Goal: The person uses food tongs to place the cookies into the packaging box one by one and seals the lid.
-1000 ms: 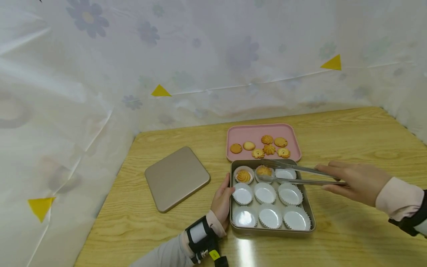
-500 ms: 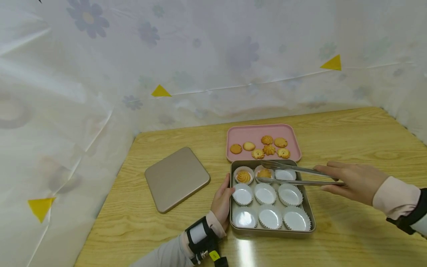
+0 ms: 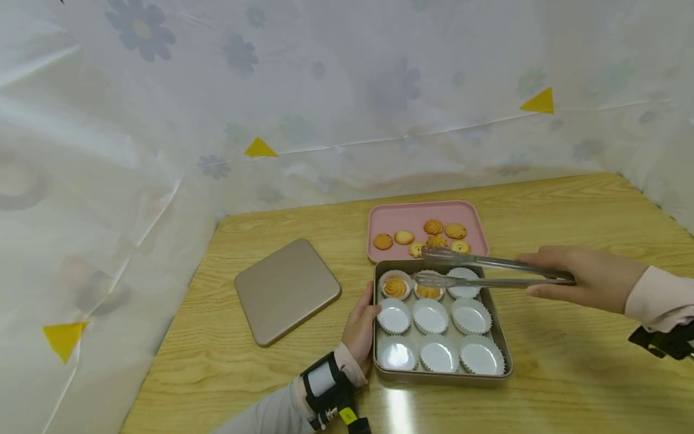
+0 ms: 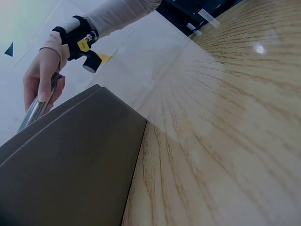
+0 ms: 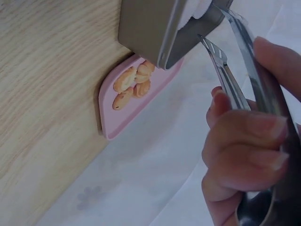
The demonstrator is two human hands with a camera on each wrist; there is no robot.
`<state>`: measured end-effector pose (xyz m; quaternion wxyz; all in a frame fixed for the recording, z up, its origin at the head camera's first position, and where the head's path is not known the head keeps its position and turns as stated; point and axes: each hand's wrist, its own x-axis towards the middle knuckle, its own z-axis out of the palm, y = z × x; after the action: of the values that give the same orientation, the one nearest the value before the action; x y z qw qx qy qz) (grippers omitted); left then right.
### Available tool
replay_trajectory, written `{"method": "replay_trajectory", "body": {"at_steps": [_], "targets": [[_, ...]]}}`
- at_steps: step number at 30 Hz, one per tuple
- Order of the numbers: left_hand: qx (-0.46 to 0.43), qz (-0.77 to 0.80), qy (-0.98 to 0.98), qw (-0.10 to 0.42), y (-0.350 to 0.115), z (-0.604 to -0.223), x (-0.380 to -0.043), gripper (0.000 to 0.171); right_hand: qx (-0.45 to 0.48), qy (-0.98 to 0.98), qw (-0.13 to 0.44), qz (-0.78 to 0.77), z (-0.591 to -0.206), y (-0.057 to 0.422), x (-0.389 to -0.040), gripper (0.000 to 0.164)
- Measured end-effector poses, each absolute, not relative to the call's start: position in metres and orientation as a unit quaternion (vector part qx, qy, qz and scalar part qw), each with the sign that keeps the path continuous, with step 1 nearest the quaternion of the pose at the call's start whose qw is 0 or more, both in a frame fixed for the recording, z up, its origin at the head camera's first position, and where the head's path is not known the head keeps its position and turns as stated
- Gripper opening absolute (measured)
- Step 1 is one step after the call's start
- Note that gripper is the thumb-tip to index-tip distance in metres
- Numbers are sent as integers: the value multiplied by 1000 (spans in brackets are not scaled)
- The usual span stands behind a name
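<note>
My right hand [image 3: 591, 277] grips metal tongs [image 3: 499, 282] near their joined end. The tongs' arms are spread with nothing between the tips, above the back row of a rectangular metal tin [image 3: 444, 378]. White fluted paper cups [image 3: 431, 316] in rows fill the tin. A swirled cookie [image 3: 397, 287] lies in the back left cup and another cookie [image 3: 428, 292], partly behind the tongs, in the back middle cup. My left hand [image 3: 360, 331] holds the tin's left wall, thumb at the rim. The right wrist view shows the tongs [image 5: 244, 70] beside the tin [image 5: 146, 28].
Behind the tin lies a pink tray [image 3: 401, 214] with several cookies [image 3: 403, 237], some partly covered by the tongs. A flat metal lid [image 3: 287, 292] rests at the left on the wooden table [image 3: 569, 386]. A flowered plastic sheet [image 3: 347, 90] stands behind the table.
The tongs have spread wider and lifted off the cookie in the back middle cup, which stays there. My right hand has risen slightly and shifted right. My left hand keeps its place.
</note>
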<state>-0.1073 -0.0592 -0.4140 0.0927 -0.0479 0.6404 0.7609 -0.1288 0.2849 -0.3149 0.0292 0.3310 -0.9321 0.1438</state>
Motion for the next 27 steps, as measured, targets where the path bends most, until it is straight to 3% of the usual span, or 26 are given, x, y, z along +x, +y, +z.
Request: {"method": "replay_trajectory", "body": {"at_steps": [12,27], "targets": [[-53,754,649,91,-62,-414,-107,61,217,-968,-30,122,-306,284,-181,59],[-46,762,639,92,-61,-416,-106,61,225,-970,-49,79,-323,269,-221,55]]}}
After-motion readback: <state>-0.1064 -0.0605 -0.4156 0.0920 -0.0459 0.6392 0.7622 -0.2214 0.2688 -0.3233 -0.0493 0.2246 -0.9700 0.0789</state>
